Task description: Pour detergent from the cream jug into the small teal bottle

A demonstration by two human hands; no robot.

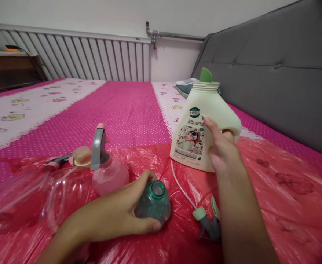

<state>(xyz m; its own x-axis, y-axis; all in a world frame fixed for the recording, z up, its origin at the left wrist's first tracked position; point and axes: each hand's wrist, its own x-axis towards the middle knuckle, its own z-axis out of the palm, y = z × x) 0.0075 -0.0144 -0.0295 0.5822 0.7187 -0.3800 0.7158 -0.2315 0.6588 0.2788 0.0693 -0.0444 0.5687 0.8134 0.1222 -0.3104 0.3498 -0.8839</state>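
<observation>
Red plastic (268, 205) on bedding (128, 113) — radiator (106, 55) beyond, cabinet (9, 69) perhaps.

Right of centre, the jug (218, 106) is pale cream with a green spout (205, 75). At lower centre, the small bottle (157, 209) is translucent green; left of it, the spray bottle (111, 176) is pink and grey. Translucent red plastic sheeting (181, 231) fills the bottom. Above, the magenta bedspread (128, 110) bears white dots. The upper-right headboard (273, 73) is grey.
</observation>
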